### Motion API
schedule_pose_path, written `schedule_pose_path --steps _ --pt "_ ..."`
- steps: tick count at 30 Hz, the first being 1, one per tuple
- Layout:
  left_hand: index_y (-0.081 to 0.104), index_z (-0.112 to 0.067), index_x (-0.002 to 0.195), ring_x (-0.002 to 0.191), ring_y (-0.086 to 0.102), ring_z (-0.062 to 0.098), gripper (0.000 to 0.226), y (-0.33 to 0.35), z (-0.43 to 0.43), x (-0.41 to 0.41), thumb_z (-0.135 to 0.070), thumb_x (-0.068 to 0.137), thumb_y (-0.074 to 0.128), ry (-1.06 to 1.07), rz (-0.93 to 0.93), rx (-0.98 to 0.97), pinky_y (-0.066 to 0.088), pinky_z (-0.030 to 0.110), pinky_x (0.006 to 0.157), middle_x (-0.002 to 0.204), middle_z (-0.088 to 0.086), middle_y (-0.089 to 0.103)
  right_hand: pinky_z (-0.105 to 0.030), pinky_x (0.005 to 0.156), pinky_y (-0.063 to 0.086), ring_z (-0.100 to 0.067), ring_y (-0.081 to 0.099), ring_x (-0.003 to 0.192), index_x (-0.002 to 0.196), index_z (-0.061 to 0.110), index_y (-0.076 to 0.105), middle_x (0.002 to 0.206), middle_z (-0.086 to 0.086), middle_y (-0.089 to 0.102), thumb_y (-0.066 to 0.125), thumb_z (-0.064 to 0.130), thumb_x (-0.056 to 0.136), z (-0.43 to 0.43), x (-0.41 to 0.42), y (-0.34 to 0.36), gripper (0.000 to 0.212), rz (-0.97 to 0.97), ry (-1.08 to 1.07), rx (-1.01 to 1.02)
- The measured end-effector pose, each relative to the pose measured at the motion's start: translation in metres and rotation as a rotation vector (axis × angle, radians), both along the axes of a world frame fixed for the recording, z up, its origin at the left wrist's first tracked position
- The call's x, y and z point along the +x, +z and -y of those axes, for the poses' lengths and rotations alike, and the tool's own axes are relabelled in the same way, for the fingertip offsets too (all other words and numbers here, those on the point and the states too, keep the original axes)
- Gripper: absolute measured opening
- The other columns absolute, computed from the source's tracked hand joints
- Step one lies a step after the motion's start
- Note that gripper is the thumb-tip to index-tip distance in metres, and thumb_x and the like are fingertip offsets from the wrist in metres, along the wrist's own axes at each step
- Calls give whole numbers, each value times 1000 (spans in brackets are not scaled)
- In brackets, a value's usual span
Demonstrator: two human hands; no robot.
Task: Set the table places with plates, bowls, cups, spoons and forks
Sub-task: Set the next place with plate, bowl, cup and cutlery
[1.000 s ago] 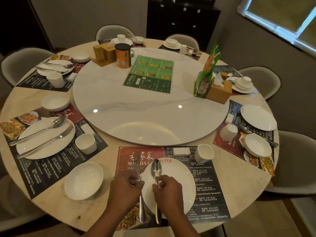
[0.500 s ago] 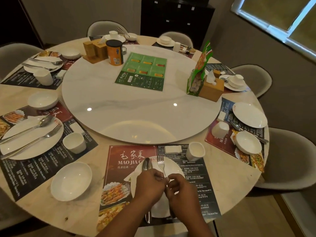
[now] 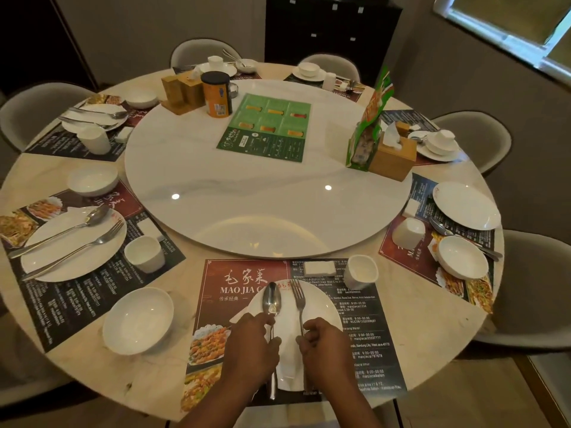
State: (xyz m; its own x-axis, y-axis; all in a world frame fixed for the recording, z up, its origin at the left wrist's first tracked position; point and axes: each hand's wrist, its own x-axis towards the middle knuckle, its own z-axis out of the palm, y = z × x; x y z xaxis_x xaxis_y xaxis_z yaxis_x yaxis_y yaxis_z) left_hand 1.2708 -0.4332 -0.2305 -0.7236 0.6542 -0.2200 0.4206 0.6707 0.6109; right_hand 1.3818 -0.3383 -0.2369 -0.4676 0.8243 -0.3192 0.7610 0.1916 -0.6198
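A white plate [image 3: 319, 307] lies on the near placemat [image 3: 238, 282] in front of me. A metal spoon [image 3: 271, 299] lies lengthwise on its left half and a fork [image 3: 299, 299] on its right half, both pointing away from me. My left hand [image 3: 250, 350] grips the spoon's handle and my right hand [image 3: 324, 350] grips the fork's handle. A white cup [image 3: 360, 271] stands past the plate to the right. A white bowl [image 3: 139, 319] sits left of the placemat.
A white turntable [image 3: 265, 193] fills the table's middle, carrying a green menu [image 3: 268, 131], an orange can [image 3: 216, 94] and a wooden tissue box [image 3: 392, 156]. Other placemats around the rim hold plates, bowls, cups and cutlery. Grey chairs ring the table.
A second ago the fork lay left of the spoon; the two have swapped sides on the plate. The hands have drawn apart, each on one handle.
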Motion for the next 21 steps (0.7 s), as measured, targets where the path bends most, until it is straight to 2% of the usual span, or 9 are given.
schedule_pose_path --steps 3,5,7,12,21 --pt "65 -34 116 94 58 11 33 -1 0 4 -37 84 71 -16 -4 -17 47 25 86 108 -5 64 -21 72 51 -5 64 77 110 25 64 81 11 68 71 27 87 -1 1 -2 24 0 -15 9" --pt "67 -34 116 94 60 10 31 -5 1 5 -37 85 69 -16 -5 -17 49 26 89 108 -6 67 -14 64 44 -5 63 75 112 24 62 81 10 68 70 26 88 -2 3 -2 25 16 -11 23" --pt "67 -33 118 96 61 10 31 -8 2 6 -36 87 68 -19 -9 -13 49 25 92 109 -7 68 -13 61 42 -5 62 73 112 24 63 78 9 68 69 26 88 -2 5 -3 25 37 2 52" --pt "67 -30 119 98 61 10 32 -11 1 3 -34 87 68 -28 -18 5 47 27 95 110 -8 68 -22 72 51 -8 65 79 112 25 64 86 9 71 68 28 88 -2 6 -5 25 74 23 80" --pt "68 -28 120 97 62 9 35 -12 2 2 -30 85 72 -20 0 44 48 24 94 112 -7 69 -21 74 51 -7 64 76 110 25 67 84 10 70 69 29 86 -2 10 -5 24 43 5 93"
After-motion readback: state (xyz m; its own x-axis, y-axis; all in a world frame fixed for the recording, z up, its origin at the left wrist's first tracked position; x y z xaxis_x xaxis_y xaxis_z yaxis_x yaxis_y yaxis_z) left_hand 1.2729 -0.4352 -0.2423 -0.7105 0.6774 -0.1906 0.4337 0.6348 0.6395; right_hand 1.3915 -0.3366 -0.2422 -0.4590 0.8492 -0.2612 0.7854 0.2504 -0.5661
